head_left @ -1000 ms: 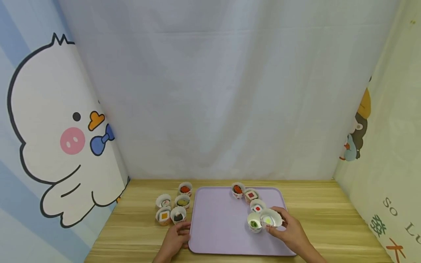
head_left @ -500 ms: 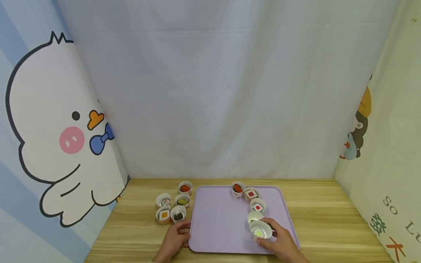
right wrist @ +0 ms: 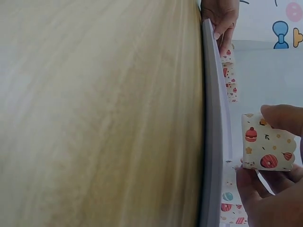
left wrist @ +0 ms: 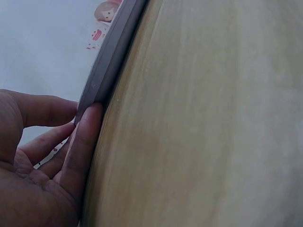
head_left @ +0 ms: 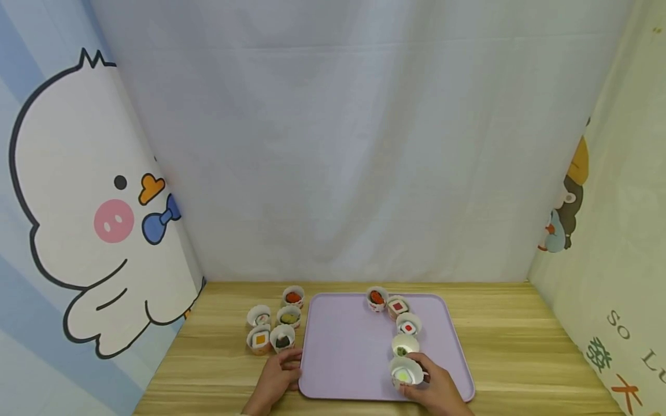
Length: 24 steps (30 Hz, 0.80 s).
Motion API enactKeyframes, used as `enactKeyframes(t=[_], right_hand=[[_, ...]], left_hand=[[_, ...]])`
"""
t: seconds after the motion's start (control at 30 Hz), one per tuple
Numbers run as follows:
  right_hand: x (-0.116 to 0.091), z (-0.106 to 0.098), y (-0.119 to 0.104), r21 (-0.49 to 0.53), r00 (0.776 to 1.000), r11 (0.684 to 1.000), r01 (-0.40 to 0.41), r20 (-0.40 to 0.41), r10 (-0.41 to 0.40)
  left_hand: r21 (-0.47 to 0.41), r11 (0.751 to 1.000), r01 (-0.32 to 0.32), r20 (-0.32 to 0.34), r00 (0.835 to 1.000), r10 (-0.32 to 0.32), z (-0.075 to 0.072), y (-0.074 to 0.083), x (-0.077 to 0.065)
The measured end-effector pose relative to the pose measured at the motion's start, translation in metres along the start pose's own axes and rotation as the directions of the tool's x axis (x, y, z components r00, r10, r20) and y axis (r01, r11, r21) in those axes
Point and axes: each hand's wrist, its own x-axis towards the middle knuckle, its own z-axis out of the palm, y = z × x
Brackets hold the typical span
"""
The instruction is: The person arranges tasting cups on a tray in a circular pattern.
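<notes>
My right hand [head_left: 433, 387] holds a white paper baking cup [head_left: 405, 373] between thumb and fingers, over the front right of the lilac tray [head_left: 343, 352]. Inside is a small white piece with a pale green centre, like a sushi roll. In the right wrist view the cup's printed side [right wrist: 268, 146] appears above the tray's rim [right wrist: 215, 142]. Just behind it, a cup with a green piece [head_left: 404, 345] stands on the tray. My left hand [head_left: 276, 375] lies at the tray's left edge, its fingertips touching the rim [left wrist: 110, 56] in the left wrist view.
Behind the green-filled cup, cups with a red-centred roll [head_left: 408, 326], a red-topped square [head_left: 398, 307] and an orange-red piece [head_left: 377, 299] curve toward the tray's back. Several filled cups [head_left: 260, 340] cluster on the wooden table [head_left: 208, 370] left of the tray. A curtain [head_left: 333, 162] hangs behind.
My right hand has carried its cup left and toward the tray's front, from beside the green-filled cup to in front of it. The left hand has stayed at the tray's edge.
</notes>
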Motion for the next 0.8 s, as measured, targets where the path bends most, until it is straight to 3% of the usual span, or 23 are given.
enactKeyframes(t=[0.43,0.8], right_hand=[[0.001,0.009,0.009,0.002,0.998,1.0,0.013,0.055,-0.013],[0.003,0.015,0.013,-0.011,0.998,1.0,0.021,0.057,-0.021]], left_hand=[[-0.015,1.0,0.007,-0.002,1.0,-0.007,0.001,0.002,-0.001],[-0.009,1.0,0.001,-0.003,1.0,-0.001,0.001,0.003,-0.002]])
